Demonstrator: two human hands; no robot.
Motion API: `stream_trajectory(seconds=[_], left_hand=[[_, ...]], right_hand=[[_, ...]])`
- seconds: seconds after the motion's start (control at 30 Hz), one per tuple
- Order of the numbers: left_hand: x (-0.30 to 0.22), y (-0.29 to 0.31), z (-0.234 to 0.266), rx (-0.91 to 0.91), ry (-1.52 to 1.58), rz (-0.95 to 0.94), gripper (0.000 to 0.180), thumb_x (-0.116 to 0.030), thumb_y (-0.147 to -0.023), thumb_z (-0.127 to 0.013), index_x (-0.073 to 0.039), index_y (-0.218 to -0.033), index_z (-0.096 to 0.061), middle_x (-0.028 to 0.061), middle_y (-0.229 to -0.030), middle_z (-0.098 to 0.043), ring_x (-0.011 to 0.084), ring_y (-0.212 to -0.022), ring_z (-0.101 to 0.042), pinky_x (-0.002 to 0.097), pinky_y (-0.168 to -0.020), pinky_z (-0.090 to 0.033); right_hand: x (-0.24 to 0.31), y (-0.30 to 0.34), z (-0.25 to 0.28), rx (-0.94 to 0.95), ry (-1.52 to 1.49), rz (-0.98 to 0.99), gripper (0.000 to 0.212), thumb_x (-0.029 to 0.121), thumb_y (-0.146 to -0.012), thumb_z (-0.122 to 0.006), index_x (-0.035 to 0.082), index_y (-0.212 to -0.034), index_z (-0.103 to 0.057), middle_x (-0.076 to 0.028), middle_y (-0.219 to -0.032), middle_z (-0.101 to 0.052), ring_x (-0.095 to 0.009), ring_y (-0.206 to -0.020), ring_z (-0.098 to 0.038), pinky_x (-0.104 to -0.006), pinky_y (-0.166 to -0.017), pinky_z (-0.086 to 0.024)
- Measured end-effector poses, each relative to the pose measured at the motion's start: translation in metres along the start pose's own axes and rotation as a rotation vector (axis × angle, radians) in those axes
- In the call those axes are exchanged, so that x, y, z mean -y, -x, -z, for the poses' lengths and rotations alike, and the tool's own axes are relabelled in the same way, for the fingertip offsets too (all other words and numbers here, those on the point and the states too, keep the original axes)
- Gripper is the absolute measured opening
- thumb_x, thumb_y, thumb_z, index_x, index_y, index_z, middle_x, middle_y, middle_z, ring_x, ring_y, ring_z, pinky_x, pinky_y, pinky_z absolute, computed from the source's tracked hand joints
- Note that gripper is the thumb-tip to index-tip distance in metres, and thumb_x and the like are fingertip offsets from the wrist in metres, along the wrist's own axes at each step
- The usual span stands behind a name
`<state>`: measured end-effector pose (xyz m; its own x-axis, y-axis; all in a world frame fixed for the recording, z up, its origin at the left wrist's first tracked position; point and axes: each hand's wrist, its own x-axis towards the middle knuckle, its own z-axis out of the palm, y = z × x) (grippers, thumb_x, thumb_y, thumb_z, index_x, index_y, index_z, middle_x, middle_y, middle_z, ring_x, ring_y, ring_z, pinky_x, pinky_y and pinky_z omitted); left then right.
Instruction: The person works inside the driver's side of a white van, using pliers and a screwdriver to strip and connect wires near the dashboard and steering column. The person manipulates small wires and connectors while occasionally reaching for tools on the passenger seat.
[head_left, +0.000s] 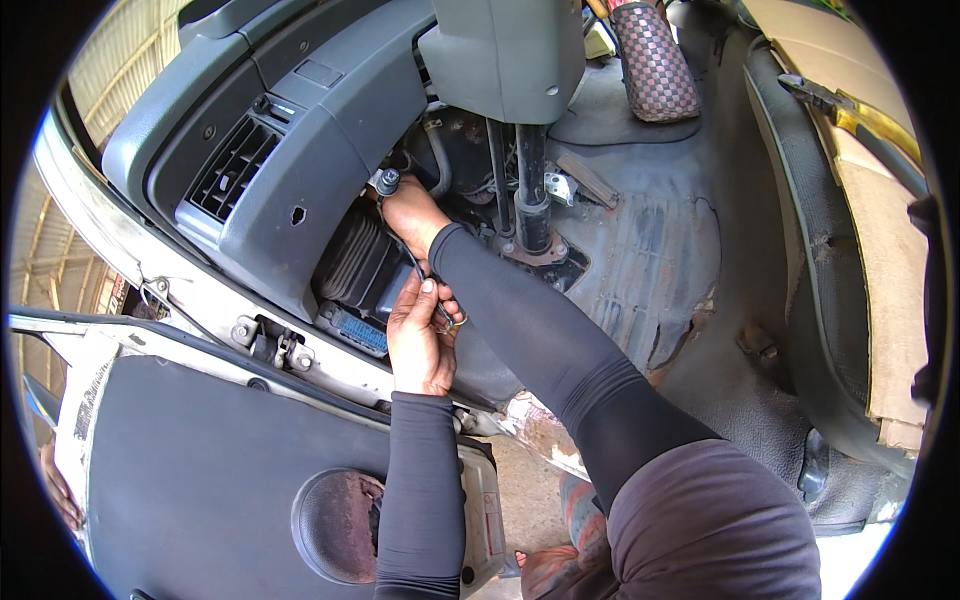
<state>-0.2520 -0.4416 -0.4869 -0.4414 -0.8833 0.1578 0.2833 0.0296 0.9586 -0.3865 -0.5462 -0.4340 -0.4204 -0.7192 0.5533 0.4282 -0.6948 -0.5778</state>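
My left hand (pixel 420 338) is closed in a pinch on a thin black cable (pixel 414 262), beside the open door sill. A small brassy bit shows at the cable's lower end by my fingertips. Above it, my right hand (pixel 412 212) reaches in under the grey dashboard (pixel 330 130); its fingers are hidden there. Close to that wrist is a round dark knob-like part (pixel 387 181), and the cable runs down from near it. A black ribbed housing (pixel 352 258) and a blue finned part (pixel 358 332) lie left of my hands.
A steering column shaft (pixel 532 190) rises from the worn floor mat (pixel 640 270). The open door panel (pixel 230 450) fills the lower left. On the right, cardboard (pixel 885 300) covers the seat, with yellow-handled pliers (pixel 850 120) on it. A checkered bag (pixel 657 70) stands farther back.
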Motion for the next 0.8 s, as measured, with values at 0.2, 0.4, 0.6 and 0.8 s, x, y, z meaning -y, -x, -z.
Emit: stream_trajectory(seconds=[0.2, 0.4, 0.6, 0.8], left_hand=[[-0.001, 0.002, 0.002, -0.016, -0.040, 0.001, 0.025, -0.013, -0.107, -0.058, -0.002, -0.129, -0.062, 0.0028, -0.086, -0.070, 0.0085, -0.069, -0.064, 0.0258, -0.067, -0.058], [0.001, 0.001, 0.005, 0.028, -0.092, -0.050, 0.027, -0.006, -0.102, -0.060, 0.001, -0.128, -0.063, 0.0061, -0.082, -0.070, 0.0119, -0.065, -0.064, 0.0256, -0.061, -0.054], [-0.011, 0.006, 0.020, 0.071, -0.310, 0.011, 0.044, -0.008, -0.102, -0.060, 0.003, -0.145, -0.057, 0.0064, -0.090, -0.073, 0.0078, -0.070, -0.063, 0.0210, -0.063, -0.051], [0.001, 0.017, 0.011, 0.062, -0.219, -0.045, 0.047, -0.011, -0.105, -0.060, 0.001, -0.149, -0.052, 0.0046, -0.092, -0.072, 0.0086, -0.074, -0.065, 0.0227, -0.068, -0.054]], right_hand=[[-0.008, 0.001, -0.007, -0.143, 0.028, 0.072, 0.020, 0.008, -0.092, -0.060, -0.007, -0.093, -0.073, -0.018, -0.084, -0.073, -0.026, -0.077, -0.065, -0.0390, -0.076, -0.049], [-0.032, -0.013, 0.003, -0.440, 0.304, 0.073, 0.011, -0.002, -0.082, -0.063, -0.010, -0.085, -0.071, -0.019, -0.074, -0.070, -0.031, -0.067, -0.069, -0.0450, -0.059, -0.048], [0.020, 0.037, 0.023, -0.101, -0.270, -0.394, 0.030, 0.017, -0.103, -0.057, -0.010, -0.114, -0.065, -0.021, -0.112, -0.072, -0.030, -0.102, -0.073, -0.0377, -0.088, -0.058], [0.080, 0.035, 0.047, 0.180, 0.124, -0.491, 0.034, 0.017, -0.108, -0.053, -0.004, -0.135, -0.055, -0.019, -0.135, -0.065, -0.033, -0.121, -0.066, -0.0436, -0.098, -0.055]])
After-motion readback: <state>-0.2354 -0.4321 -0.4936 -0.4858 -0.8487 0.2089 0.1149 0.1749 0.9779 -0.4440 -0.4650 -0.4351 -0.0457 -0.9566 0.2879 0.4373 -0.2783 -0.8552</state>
